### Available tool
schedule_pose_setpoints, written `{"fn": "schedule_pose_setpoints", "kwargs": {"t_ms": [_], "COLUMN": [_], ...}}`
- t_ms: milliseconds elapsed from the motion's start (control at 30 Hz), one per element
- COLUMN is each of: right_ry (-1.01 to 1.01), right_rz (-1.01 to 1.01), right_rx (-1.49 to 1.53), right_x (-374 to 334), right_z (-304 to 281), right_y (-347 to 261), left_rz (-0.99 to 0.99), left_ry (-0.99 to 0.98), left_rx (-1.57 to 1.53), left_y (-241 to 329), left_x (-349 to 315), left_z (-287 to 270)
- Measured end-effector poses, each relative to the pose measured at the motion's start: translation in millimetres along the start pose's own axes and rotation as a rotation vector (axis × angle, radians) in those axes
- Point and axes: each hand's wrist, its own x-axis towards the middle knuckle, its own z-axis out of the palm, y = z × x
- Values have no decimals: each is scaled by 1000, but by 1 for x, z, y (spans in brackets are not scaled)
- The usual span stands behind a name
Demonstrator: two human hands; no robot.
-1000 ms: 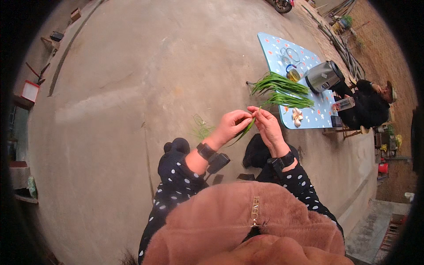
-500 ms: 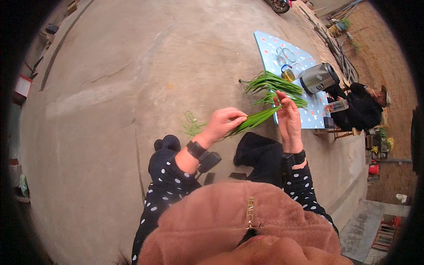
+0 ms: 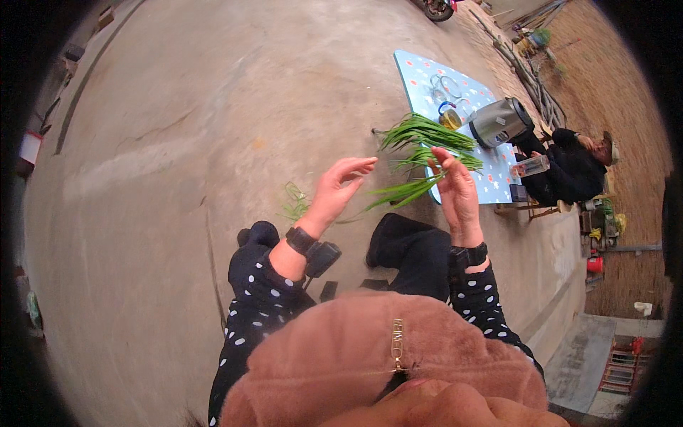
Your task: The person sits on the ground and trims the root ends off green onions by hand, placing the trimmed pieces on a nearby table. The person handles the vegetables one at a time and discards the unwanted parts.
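Holds green stalks (image 3: pixel 409 191) in right hand (image 3: pixel 459 193) near worktop (image 3: pixel 420 77), with left hand (image 3: pixel 334 188) empty; could shed some through slack grip.

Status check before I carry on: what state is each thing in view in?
Left hand: open, holding nothing
Right hand: closed on green leaves
Green leaves: held near one end, loose ends fanned leftward
Leaf bunches: lying on the table, tips past its edge
Glass pot: apparently holding yellowish liquid
Green scraps: scattered on the floor
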Motion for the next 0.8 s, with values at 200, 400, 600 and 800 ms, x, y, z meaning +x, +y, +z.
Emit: {"fn": "schedule_pose_setpoints", "kwargs": {"t_ms": [200, 400, 600, 800], "right_ry": [-94, -98, -108, -135], "right_rz": [199, 346, 452, 451], "right_rx": [-81, -26, 100, 146], "right_x": [-7, -10, -12, -15], "right_z": [18, 29, 35, 34], "right_y": [28, 50, 57, 61], "left_rz": [-347, -446, -460, -559], "left_ry": [-361, -328, -348, -416], "left_rx": [-243, -318, -238, -229], "left_y": [12, 11, 8, 8], "left_x": [-4, -8, -8, -8], "left_z": [1, 1, -2, -4]}}
